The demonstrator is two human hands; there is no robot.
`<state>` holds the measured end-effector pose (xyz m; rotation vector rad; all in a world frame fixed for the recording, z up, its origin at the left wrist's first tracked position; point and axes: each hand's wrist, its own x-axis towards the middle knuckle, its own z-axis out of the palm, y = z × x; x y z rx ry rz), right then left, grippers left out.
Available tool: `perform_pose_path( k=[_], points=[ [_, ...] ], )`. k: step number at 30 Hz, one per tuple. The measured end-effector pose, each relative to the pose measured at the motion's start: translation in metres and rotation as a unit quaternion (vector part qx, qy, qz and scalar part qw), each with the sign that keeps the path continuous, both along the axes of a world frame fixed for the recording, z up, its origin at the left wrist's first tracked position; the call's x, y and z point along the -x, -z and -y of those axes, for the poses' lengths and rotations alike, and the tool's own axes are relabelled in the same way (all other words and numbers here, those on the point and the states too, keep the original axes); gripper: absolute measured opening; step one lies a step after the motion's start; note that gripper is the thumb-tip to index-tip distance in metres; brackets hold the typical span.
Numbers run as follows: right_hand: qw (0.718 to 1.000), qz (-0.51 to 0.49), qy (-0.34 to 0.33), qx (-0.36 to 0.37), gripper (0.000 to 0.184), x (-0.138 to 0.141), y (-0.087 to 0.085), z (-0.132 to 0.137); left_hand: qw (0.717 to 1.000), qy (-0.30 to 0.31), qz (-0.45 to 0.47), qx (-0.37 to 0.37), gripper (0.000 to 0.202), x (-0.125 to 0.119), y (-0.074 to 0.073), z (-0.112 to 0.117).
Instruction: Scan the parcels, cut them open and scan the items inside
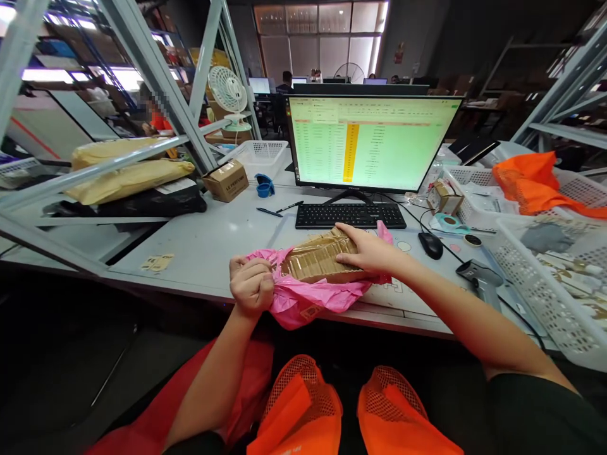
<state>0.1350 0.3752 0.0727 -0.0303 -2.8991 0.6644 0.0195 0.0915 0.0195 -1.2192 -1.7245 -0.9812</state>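
A taped cardboard parcel [317, 258] lies on the desk's near edge, half inside a pink plastic mailer bag [313, 298]. My left hand [251, 284] is closed in a fist on the bag's left end. My right hand [368, 250] rests on the parcel's right side, fingers curled over the cardboard and gripping it. Both hands are in front of the black keyboard [349, 215].
A monitor [372, 144] with a green spreadsheet stands behind the keyboard. A mouse [430, 244] and a barcode scanner [480, 279] lie to the right, beside white baskets [545, 297]. A small brown box [226, 180], pens and padded envelopes [126, 180] sit to the left. A person sits far back.
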Motion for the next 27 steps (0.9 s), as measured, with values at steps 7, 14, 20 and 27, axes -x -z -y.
perform_pose_path(
  k=[7,14,20,27],
  points=[
    [0.996,0.038,0.033,-0.067,0.081,-0.021,-0.031,-0.002,0.982,0.022,0.118,0.145,0.041,0.012,-0.028,0.002],
    [0.98,0.001,0.082,-0.179,0.04,-0.022,-0.074,0.011,0.958,-0.028,0.148,0.245,0.048,-0.053,-0.042,-0.014],
    [0.982,0.159,0.049,0.093,0.054,-0.018,-0.077,-0.006,0.981,0.048,-0.017,0.185,0.027,-0.008,-0.017,-0.023],
    [0.916,0.058,-0.032,0.396,0.038,-0.053,-0.025,0.036,0.963,0.117,0.194,0.148,0.037,0.0,-0.039,0.007]
  ],
)
